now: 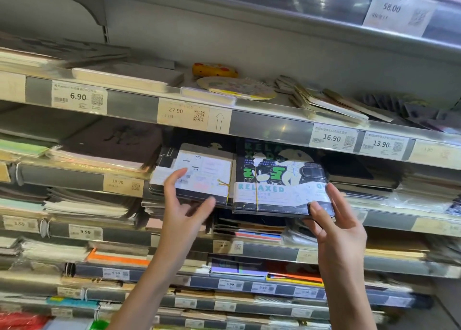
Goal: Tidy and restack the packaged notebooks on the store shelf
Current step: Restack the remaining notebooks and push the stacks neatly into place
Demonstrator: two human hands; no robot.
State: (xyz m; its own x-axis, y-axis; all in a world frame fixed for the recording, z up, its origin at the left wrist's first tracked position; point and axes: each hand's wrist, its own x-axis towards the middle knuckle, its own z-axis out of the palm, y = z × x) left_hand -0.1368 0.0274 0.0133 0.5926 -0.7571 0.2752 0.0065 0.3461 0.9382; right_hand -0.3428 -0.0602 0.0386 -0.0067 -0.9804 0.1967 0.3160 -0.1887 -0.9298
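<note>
Two black packaged notebooks lie side by side on the second shelf from the top. The left notebook (pixel 199 175) shows a white label panel and a gold elastic band. My left hand (pixel 184 205) touches its front edge, fingers spread and straight. The right notebook (pixel 282 180) has green "RELAXED" lettering, a cartoon dog and a white paper band. My right hand (pixel 334 220) grips its front right corner, thumb under the edge and fingers along the side. More black notebooks are stacked beneath both.
A shelf rail (pixel 249 122) with price tags 27.90 and 16.90 runs just above the notebooks. Round and spiral notebooks (pixel 237 87) lie on the shelf above. A brown notebook stack (pixel 109 145) sits left; dark wrapped stacks (pixel 369 177) sit right. Lower shelves hold several more stacks.
</note>
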